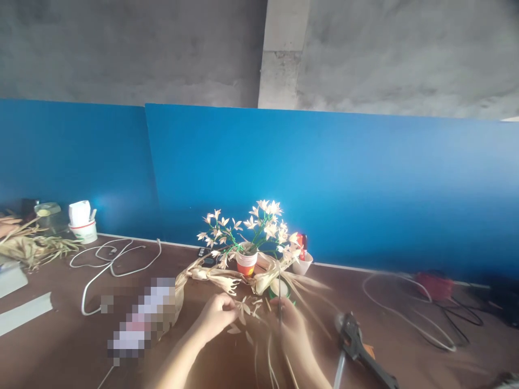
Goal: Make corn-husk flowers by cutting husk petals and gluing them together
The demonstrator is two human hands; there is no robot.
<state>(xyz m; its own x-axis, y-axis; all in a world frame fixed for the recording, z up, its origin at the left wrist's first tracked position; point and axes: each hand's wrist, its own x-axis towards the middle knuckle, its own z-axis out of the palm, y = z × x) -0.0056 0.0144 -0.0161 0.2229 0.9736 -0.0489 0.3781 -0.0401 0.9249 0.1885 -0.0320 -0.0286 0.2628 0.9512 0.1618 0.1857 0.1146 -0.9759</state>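
Observation:
My left hand [219,316] is closed in a pinch at a small pale flower [244,309] of dried husk, whose petals spread from the fingertips. My right hand [292,319], partly blurred, grips a thin dark rod [279,294] that stands nearly upright; its exact kind is unclear. Loose petals [234,328] lie below and between the hands. Behind the right fingers is a round green-rimmed container [291,292] with pale contents. Just beyond the hands, a red-and-white paper cup [247,263] holds green stems with many white husk flowers [270,229].
Dried corn husks [217,275] lie around the cup, with a white cup [303,263] beside it. A black glue gun [357,340] rests at right. White cables [107,262] curl at left. Another person's hand [8,224] is at far left, near more husks. A blue partition [324,183] stands behind.

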